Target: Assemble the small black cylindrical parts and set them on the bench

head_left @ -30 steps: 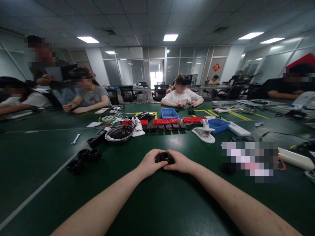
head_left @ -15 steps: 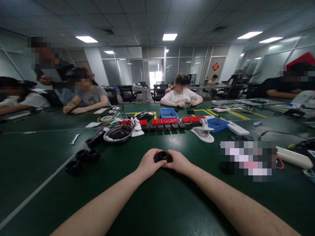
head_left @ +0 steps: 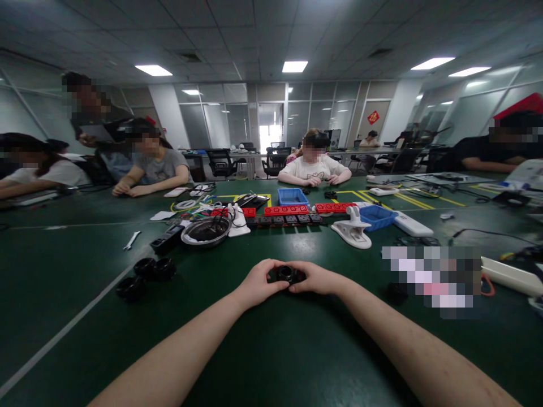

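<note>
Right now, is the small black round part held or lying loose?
Held: left hand and right hand pinch the small black round part from both sides.

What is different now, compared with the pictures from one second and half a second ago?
Little. The left hand and right hand keep hold of the small black round part, which has shifted slightly rightward. The standing person at far left has moved a little to the right. The black rings, metal bowl and white clip on the green table lie as before.
</note>
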The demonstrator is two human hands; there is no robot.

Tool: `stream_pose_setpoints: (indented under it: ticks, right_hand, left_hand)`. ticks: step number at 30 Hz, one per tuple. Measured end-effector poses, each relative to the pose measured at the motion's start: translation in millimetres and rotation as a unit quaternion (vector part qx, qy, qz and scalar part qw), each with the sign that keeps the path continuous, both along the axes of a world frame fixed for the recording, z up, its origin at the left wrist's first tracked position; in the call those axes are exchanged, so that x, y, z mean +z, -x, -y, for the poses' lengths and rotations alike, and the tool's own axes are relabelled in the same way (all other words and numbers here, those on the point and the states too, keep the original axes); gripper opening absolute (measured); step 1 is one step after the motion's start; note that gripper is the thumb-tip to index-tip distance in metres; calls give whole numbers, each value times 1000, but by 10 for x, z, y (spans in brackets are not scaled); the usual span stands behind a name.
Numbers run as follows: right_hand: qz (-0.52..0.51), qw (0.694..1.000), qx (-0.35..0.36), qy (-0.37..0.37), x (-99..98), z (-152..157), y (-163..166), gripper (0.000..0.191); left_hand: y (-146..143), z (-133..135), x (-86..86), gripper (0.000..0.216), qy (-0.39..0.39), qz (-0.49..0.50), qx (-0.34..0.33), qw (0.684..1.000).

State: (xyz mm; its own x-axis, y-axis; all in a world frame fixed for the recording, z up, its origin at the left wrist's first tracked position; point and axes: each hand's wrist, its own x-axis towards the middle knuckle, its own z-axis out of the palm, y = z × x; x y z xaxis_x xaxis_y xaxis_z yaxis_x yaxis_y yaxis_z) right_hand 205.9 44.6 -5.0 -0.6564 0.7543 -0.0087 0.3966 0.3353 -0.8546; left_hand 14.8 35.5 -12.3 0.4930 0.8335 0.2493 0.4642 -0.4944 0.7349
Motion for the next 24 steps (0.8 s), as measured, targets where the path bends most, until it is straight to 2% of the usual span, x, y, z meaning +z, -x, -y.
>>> stream_pose_setpoints:
  ticks: [4,7,11,14,16,20,22,24]
  right_hand:
    - [-23,999,23,44,-35,-24,-18,55]
    - [-12,999,22,33,-69,-50,-20,46]
    - [11,1000,0,13,-90,-60,-4,38]
    - [41,997,-53,-33,-105,-22,56,41]
    - [93,986,-113,-85,-123,25,130,43]
    - [212,931,-232,-186,-162,125,290,38]
    - [226,922,-241,-202,-161,148,317,36]
    - [193,940,-207,-191,-138,142,288,42]
  left_hand:
    - [8,22,30,33,-35,2,-19,999]
    - [6,43,62,32,-55,-5,-9,998]
    - [-4,63,66,34,-44,-15,-2,999]
    - [-21,68,37,39,-37,-1,9,999]
    - [-41,71,13,39,-37,4,25,999]
    - [-88,82,-31,34,-45,1,98,994]
    - [-97,85,-38,33,-55,-2,119,991]
    - [-86,83,-25,33,-60,-4,107,992]
